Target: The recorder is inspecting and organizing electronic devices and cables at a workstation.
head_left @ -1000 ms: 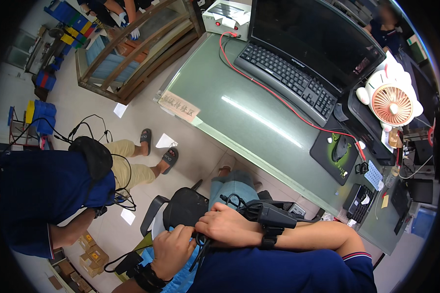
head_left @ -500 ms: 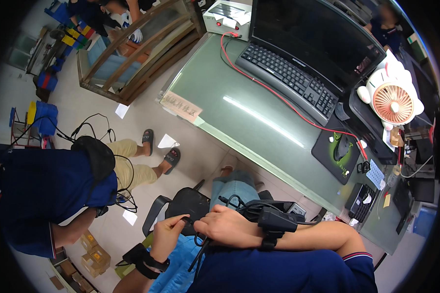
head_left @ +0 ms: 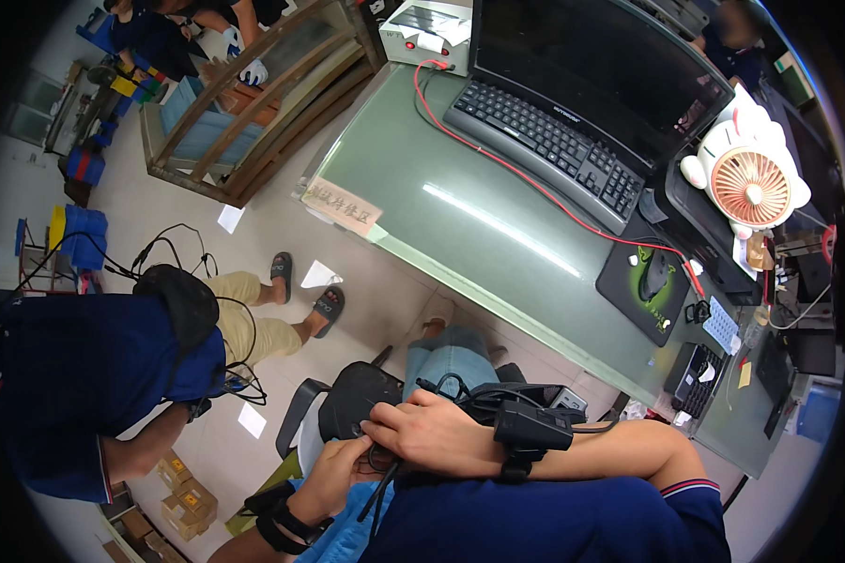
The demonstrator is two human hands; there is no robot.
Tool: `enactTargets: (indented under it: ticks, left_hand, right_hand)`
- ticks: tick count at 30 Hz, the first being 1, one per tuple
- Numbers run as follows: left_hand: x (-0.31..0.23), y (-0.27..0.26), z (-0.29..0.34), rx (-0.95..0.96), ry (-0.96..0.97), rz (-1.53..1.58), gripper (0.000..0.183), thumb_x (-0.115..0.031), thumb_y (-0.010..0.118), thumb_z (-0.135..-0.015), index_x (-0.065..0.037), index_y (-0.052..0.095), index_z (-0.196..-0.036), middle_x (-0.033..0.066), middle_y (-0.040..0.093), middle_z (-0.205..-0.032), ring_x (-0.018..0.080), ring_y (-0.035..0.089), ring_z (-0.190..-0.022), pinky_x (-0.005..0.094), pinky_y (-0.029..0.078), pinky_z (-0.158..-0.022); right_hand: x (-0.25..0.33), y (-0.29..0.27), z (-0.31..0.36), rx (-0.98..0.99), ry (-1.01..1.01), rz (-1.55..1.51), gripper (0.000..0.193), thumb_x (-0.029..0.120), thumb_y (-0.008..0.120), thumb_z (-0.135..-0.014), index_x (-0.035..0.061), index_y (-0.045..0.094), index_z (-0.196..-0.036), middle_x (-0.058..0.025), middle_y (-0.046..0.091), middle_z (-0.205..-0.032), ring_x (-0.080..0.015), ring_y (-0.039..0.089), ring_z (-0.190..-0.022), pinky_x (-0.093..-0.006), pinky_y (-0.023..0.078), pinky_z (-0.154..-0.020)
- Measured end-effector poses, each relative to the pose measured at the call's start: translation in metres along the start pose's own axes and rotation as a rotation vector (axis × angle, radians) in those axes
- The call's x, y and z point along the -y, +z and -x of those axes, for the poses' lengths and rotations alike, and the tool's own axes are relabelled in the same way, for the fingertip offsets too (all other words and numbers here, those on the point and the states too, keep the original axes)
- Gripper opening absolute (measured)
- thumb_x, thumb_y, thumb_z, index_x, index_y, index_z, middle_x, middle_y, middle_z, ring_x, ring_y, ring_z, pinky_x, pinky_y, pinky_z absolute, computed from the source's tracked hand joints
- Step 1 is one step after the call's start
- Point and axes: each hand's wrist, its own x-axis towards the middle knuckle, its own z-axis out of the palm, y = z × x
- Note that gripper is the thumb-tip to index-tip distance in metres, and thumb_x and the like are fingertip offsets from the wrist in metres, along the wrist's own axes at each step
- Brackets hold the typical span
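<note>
Both my hands meet in front of my body, above my lap. My right hand (head_left: pixel 432 432) is closed around a thin black cable (head_left: pixel 377 499), whose loop and loose ends hang below the fingers. My left hand (head_left: pixel 329 477) is closed in a pinch and touches the right fingers beside the cable loop; what sits in its fingertips is hidden. A black box-shaped device (head_left: pixel 533 427) is strapped to my right wrist, with more cables bunched beside it. A black strap (head_left: pixel 284 525) circles my left wrist.
Ahead stands a green-topped desk (head_left: pixel 385 178) with a monitor (head_left: pixel 596 70), a keyboard (head_left: pixel 545 141), a mouse (head_left: pixel 655 280), a red cable and a small fan (head_left: pixel 751 188). A co-worker (head_left: pixel 75 385) stands close on the left, with a black chair (head_left: pixel 357 399) between us. Cartons (head_left: pixel 188 502) lie lower left.
My left hand has moved in against my right hand, from a small gap away. The small black piece in its fingertips is now out of sight. The right fingers have shifted slightly left.
</note>
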Motion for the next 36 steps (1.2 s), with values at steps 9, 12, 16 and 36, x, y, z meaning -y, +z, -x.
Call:
enactTargets:
  ticks: [9,12,16,36]
  left_hand:
    - [-0.028,-0.003,-0.009,0.363,-0.045,-0.488,0.026,-0.024,0.062,-0.093,0.002,0.064,-0.099,0.0055,0.065,-0.091,0.0079,0.059,-0.083,0.0216,0.047,-0.074]
    - [-0.025,-0.005,-0.011,0.349,-0.157,-0.401,0.022,-0.017,0.067,-0.089,0.002,0.064,-0.098,0.0047,0.066,-0.087,0.0079,0.059,-0.081,0.0204,0.047,-0.072]
    - [-0.013,-0.017,-0.022,0.31,-0.217,-0.49,0.02,-0.016,0.061,-0.092,0.004,0.064,-0.097,0.0079,0.067,-0.089,0.0095,0.061,-0.081,0.0195,0.046,-0.069]
    - [-0.005,-0.023,-0.032,0.377,-0.318,0.097,0.026,-0.016,0.044,-0.099,0.003,0.054,-0.113,0.0079,0.062,-0.098,0.0152,0.063,-0.084,0.0305,0.053,-0.081]
  right_hand:
    - [-0.002,-0.001,-0.004,0.15,0.004,0.069,0.043,0.028,0.061,-0.079,0.0027,0.058,-0.113,-0.0056,0.053,-0.101,-0.0147,0.057,-0.089,-0.0283,0.038,-0.08]
    - [-0.006,0.003,-0.003,0.121,-0.066,0.049,0.05,0.038,0.066,-0.076,0.0022,0.059,-0.11,-0.0055,0.053,-0.1,-0.0157,0.056,-0.092,-0.0304,0.037,-0.083]
    - [-0.009,-0.01,-0.004,0.247,-0.039,-0.035,0.062,0.047,0.068,-0.075,0.0006,0.058,-0.114,-0.0067,0.055,-0.106,-0.0178,0.054,-0.102,-0.0352,0.036,-0.093]
    - [-0.033,0.0,0.024,-0.16,-0.348,-0.105,0.015,0.021,0.066,-0.08,0.0096,0.059,-0.087,-0.0026,0.055,-0.093,-0.0181,0.054,-0.091,-0.0397,0.037,-0.092]
